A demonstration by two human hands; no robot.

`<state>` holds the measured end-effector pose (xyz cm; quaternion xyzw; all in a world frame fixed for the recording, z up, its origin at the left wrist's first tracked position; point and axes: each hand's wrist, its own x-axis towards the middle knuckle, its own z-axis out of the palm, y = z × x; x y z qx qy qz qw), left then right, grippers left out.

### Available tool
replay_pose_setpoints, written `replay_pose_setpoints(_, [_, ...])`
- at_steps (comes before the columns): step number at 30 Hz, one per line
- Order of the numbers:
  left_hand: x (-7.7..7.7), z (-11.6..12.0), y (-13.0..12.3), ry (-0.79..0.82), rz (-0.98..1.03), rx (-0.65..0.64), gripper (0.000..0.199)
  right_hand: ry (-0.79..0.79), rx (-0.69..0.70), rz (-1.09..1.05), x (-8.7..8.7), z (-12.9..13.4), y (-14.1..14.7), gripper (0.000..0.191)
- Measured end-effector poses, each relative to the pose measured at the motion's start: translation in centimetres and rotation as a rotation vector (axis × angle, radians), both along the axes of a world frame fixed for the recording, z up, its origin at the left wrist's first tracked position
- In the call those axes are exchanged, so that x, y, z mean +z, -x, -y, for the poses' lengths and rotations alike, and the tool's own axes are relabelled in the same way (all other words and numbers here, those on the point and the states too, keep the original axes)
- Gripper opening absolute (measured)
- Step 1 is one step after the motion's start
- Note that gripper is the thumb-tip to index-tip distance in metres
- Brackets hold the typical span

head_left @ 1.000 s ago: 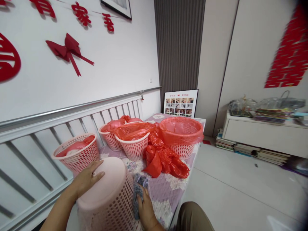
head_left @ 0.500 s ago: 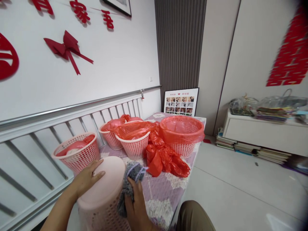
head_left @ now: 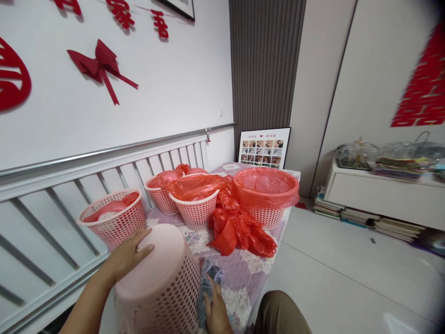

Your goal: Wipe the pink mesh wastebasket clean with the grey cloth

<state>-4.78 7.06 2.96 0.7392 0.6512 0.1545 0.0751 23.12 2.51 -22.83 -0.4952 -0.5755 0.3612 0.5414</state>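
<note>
Steadying 1 upturned pink basket (head_left: 163, 283) on the floral cloth (head_left: 239, 273), the left hand (head_left: 130, 255) lies partly open on its base. The right hand (head_left: 216, 308), fingers loosely bent, holds 1 gray rag (head_left: 205, 294) against the basket's perforated side, near the red bags (head_left: 239, 232).

"Where's the pink basket (head_left: 170, 283)?"

"Lower left of the frame, upside down, its smooth solid base facing up and its holed side running past the bottom edge."

"And the cloth (head_left: 202, 301)?"

"Bottom centre, against the basket's right side: grey-blue, fuzzy, bunched up, with a lilac trace near its top."
</note>
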Motion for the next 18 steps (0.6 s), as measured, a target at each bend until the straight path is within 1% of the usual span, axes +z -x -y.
replay_pose_setpoints(1, [0.0,0.0,0.0,-0.006,0.002,-0.004,0.076,0.017,-0.008,-0.022,-0.5,-0.2,-0.3,0.053])
replay_pose_setpoints(3, [-0.1,0.0,0.0,-0.010,0.004,-0.012,0.077,0.041,-0.016,-0.034,-0.7,-0.4,-0.5,0.053])
replay_pose_setpoints(4, [-0.1,0.0,0.1,-0.006,0.005,-0.014,0.077,0.054,-0.023,-0.023,-0.5,-0.4,-0.4,0.053])
replay_pose_setpoints(6, [-0.1,0.0,0.1,0.006,0.007,-0.009,0.077,0.069,-0.016,0.026,0.5,-0.1,0.2,0.050])
replay_pose_setpoints(8, [-0.1,0.0,0.1,0.015,0.010,0.000,0.078,0.031,0.005,0.082,2.2,0.6,1.2,0.049])
replay_pose_setpoints(10, [0.0,0.1,0.0,0.017,0.010,0.000,0.078,-0.058,0.007,0.129,4.6,1.6,2.4,0.052])
replay_pose_setpoints(12, [0.1,0.1,-0.2,0.010,0.006,-0.002,0.078,-0.159,0.003,0.180,7.4,2.6,3.6,0.059])
replay_pose_setpoints(14, [0.2,0.2,-0.3,-0.003,-0.006,-0.001,0.078,-0.236,0.037,0.257,9.8,3.4,4.9,0.073])
replay_pose_setpoints(16, [0.2,0.1,-0.3,-0.007,-0.019,0.003,0.077,-0.267,0.091,0.338,11.1,3.8,5.8,0.085])
replay_pose_setpoints(18, [0.2,0.1,-0.3,-0.011,-0.026,0.002,0.077,-0.250,0.136,0.397,11.0,4.0,6.1,0.090])
